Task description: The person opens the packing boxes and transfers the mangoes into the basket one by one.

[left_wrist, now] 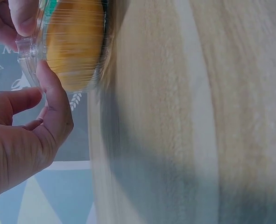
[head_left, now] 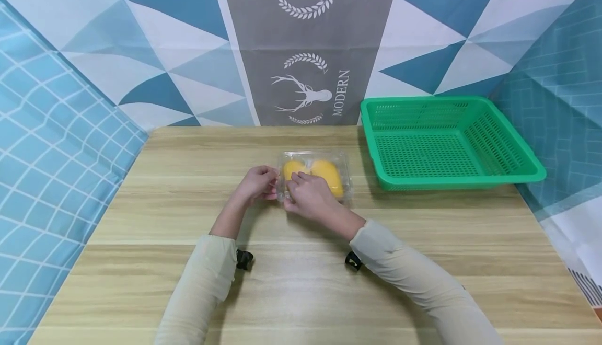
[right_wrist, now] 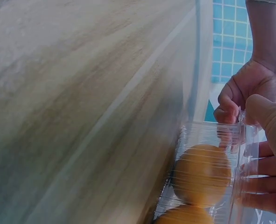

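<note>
A clear plastic clamshell box (head_left: pixel 347 170) sits on the table with two smooth yellow-orange fruits inside, the right one (head_left: pixel 327 175) showing more fully than the left one (head_left: pixel 292 167). My left hand (head_left: pixel 257 183) pinches the box's left edge near the front corner; in the left wrist view its index fingertip lies against the rim. Over the front left part of the box, my right hand (head_left: pixel 310 196) grips the rim, thumb at the corner and fingers spread across the lid side in the right wrist view. Whether the lid is latched cannot be told.
A green plastic basket (head_left: pixel 463 180) stands to the right of the box, near the back of the wooden table (head_left: pixel 291 292). Patterned cloth panels (head_left: pixel 305 47) rise behind the table and on both sides. A black wrist device (head_left: pixel 244 259) shows by each sleeve.
</note>
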A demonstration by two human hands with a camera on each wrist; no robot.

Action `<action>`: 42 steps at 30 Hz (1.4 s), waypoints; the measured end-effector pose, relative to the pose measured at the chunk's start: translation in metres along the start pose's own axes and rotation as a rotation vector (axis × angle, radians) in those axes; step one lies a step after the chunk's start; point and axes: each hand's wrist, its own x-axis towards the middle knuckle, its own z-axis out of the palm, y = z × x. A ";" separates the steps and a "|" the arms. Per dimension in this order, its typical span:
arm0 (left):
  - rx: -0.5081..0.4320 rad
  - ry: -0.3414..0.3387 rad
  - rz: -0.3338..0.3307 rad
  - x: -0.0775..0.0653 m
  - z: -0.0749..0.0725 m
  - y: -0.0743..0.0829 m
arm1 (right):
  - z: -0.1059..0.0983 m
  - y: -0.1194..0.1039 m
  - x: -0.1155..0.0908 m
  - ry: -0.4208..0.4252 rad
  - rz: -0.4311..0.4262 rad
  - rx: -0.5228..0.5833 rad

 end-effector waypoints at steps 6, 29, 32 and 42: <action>-0.017 -0.003 0.005 -0.002 0.001 0.002 | 0.005 0.000 -0.002 0.102 -0.024 -0.041; -0.040 -0.008 0.013 -0.001 0.001 0.003 | 0.017 0.003 -0.008 0.253 -0.020 -0.004; -0.034 -0.002 0.005 0.001 0.000 0.003 | 0.015 0.004 -0.009 0.243 -0.020 0.029; -0.039 -0.016 -0.011 0.002 -0.002 0.002 | 0.011 0.014 -0.016 0.153 -0.012 0.218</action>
